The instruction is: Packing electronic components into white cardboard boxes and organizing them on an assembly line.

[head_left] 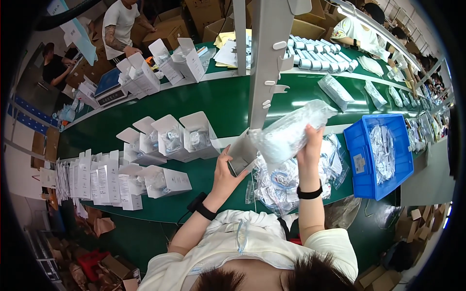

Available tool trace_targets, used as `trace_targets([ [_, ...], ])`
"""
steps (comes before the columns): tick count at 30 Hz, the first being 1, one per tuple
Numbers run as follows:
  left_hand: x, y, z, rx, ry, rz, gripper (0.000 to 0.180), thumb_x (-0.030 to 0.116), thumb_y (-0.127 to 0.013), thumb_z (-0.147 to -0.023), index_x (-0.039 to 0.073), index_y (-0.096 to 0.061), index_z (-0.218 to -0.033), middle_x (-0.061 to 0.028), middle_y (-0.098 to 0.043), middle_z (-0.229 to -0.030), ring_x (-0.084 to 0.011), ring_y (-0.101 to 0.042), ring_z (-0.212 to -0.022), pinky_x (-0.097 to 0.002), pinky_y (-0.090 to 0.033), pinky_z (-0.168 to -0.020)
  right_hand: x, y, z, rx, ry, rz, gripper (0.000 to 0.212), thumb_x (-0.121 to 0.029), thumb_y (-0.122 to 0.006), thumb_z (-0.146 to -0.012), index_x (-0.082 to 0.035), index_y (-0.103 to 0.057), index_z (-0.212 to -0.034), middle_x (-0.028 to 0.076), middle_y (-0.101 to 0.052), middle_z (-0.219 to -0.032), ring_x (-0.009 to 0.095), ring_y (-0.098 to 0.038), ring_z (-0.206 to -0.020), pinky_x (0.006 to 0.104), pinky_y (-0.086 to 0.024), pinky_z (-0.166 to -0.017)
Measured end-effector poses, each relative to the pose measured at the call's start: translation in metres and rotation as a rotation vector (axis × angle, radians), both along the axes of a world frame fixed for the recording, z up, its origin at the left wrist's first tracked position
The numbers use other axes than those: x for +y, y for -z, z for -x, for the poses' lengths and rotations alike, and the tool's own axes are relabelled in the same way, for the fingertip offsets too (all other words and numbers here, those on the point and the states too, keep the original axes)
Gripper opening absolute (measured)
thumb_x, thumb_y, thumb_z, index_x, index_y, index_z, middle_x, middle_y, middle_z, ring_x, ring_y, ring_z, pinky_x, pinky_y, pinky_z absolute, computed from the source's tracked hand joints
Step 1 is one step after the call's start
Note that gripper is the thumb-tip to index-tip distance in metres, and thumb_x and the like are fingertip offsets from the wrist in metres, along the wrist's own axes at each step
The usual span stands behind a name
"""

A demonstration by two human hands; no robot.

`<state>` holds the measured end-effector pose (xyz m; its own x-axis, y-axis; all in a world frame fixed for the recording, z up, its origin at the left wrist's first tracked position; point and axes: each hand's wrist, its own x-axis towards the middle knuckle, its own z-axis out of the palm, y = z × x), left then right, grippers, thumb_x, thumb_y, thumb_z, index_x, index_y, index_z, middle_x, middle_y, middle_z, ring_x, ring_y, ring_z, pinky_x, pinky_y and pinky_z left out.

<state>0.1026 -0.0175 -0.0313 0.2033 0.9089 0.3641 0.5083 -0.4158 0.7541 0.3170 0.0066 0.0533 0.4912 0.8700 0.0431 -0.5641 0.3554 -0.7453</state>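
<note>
In my right hand is a package in clear bubble wrap, held up and tilted above the bench. My left hand grips an open white carton by its side, its mouth turned toward me. The wrapped package is just right of the carton's upper end; whether they touch I cannot tell. Under the package and my right wrist lies a pile of small clear bags with white and blue contents. Left of my left hand stand several open white cartons with clear-wrapped items inside.
A metal post rises in front of me. A blue bin with packets stands at the right. Folded cartons line the left bench. Across the green conveyor, wrapped packages lie at the right and grey-white cylinders stand beyond. Other people work behind.
</note>
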Motion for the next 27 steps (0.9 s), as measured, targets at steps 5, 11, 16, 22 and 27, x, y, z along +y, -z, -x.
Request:
trace_targets([
  [5,-0.01,-0.015,0.006,0.067,-0.039,0.167,0.064,0.011,-0.077,-0.058,0.003,-0.029,-0.1,-0.0239,-0.038,-0.12,-0.0371,-0.045,-0.106,-0.0394,-0.041,-0.085,-0.015,0.026,0.085,-0.409,0.263,0.084,0.061,0.0,-0.06,-0.069,-0.008,-0.03,-0.122,0.012,-0.042,-0.111,0.025,-0.043,-0.103,0.0347,-0.036,-0.089],
  [11,-0.02,0.012,0.012,-0.008,-0.023,-0.034,0.066,0.011,-0.077,-0.058,0.004,-0.027,-0.101,-0.0259,-0.035,-0.122,-0.0375,-0.043,-0.11,-0.0408,-0.041,-0.087,-0.026,0.034,0.1,-0.946,0.297,-0.045,0.053,-0.003,-0.064,-0.066,-0.009,-0.042,-0.114,0.015,-0.043,-0.106,0.032,-0.039,-0.106,0.0372,-0.033,-0.089],
  [16,-0.028,0.027,0.03,-0.078,-0.071,-0.031,0.067,0.012,-0.077,-0.059,0.003,-0.027,-0.103,-0.0263,-0.035,-0.122,-0.0382,-0.043,-0.11,-0.0414,-0.041,-0.087,-0.036,0.029,0.097,-1.597,0.082,-0.156,0.044,-0.007,-0.065,-0.066,-0.009,-0.052,-0.108,0.013,-0.044,-0.109,0.031,-0.039,-0.109,0.041,-0.034,-0.088],
  [22,-0.017,0.024,0.042,-0.111,-0.024,0.208,0.068,0.011,-0.077,-0.059,0.002,-0.027,-0.105,-0.0258,-0.034,-0.123,-0.037,-0.045,-0.108,-0.0416,-0.041,-0.086,-0.04,0.066,0.074,-1.385,-0.184,-0.423,0.034,-0.012,-0.063,-0.07,-0.009,-0.057,-0.103,0.009,-0.047,-0.109,0.034,-0.039,-0.108,0.0416,-0.034,-0.087],
  [27,-0.014,0.009,0.044,-0.177,0.049,0.032,0.069,0.011,-0.077,-0.059,0.003,-0.031,-0.11,-0.0178,-0.046,-0.11,-0.0275,-0.052,-0.097,-0.0341,-0.044,-0.077,-0.012,0.145,0.015,-1.541,0.03,0.285,0.037,-0.009,-0.065,-0.067,-0.006,-0.055,-0.103,0.012,-0.05,-0.107,0.031,-0.044,-0.103,0.0354,-0.041,-0.082],
])
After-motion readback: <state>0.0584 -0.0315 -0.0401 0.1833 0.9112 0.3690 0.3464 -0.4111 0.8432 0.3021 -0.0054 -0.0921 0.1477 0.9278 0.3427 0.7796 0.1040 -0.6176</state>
